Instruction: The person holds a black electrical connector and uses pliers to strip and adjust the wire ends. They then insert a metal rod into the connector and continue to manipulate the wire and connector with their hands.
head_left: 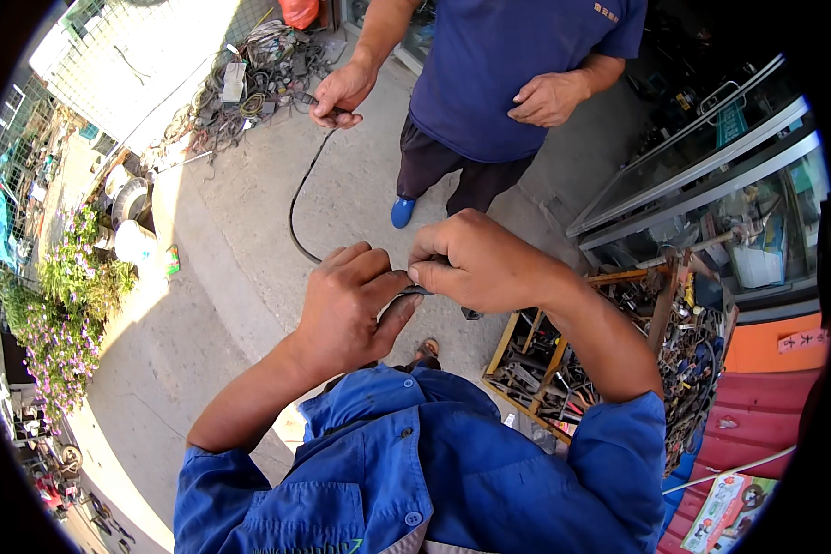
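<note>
A: Please, what does each grip do?

B: The left hand (pixel 343 305) has its fingers narrow, pinching the black cable (pixel 293 214). The right hand (pixel 478 263) is closed on it also, just beside, and a short dark piece shows between them. The fingers cover much of this place, so I cannot tell exactly how the cable ends there.

A: And how far is the work?

B: The cable is already taken up at both places: from the left hand it goes in a loose curve to one hand of the co-worker (pixel 339 92). I see no finished result, so I judge that the handling at the fingertips remains open.

A: What is around, and what is in the way?

B: The co-worker (pixel 522 74) stands ahead. Under the right forearm is a rack (pixel 549 372) with metal parts (pixel 697 369), which could hinder the elbow. Farther out are glass doors (pixel 702 166) at right, a heap of wires (pixel 272 55) and a flowering plant (pixel 74 305) at left.
</note>
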Tool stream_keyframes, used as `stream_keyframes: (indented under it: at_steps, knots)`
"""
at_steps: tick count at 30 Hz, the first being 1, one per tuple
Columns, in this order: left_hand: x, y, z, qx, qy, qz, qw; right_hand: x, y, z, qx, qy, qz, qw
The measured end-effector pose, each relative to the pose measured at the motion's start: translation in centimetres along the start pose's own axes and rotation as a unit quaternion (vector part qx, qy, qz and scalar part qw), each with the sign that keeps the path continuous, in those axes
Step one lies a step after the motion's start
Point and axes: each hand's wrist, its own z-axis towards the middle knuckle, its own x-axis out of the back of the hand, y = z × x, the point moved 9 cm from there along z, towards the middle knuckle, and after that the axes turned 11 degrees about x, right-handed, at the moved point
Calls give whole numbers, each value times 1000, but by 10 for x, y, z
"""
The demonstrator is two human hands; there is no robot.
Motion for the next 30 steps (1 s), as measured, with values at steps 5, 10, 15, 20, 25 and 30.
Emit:
stream_keyframes:
  at_steps: [5, 10, 15, 20, 25, 30]
  knots:
    - [2, -3, 0, 7, 25, 7, 1000, 1, -19, -4, 120, 82, -109, 983]
    - [0, -10, -1, 27, 29, 13, 999, -9, -34, -13, 167, 108, -250, 948]
    - [1, -9, 1, 35, 26, 34, 998, -21, -49, -27, 199, 125, -351, 906]
    - [1, -8, 0, 39, 66, 33, 996, -30, -52, -44, 195, 196, -403, 872]
    - [6, -3, 2, 23, 126, -2, 992, -29, -50, -57, 149, 322, -325, 877]
    - [9, 3, 6, 21, 139, -14, 990, -28, -25, -75, 84, 467, -11, 880]
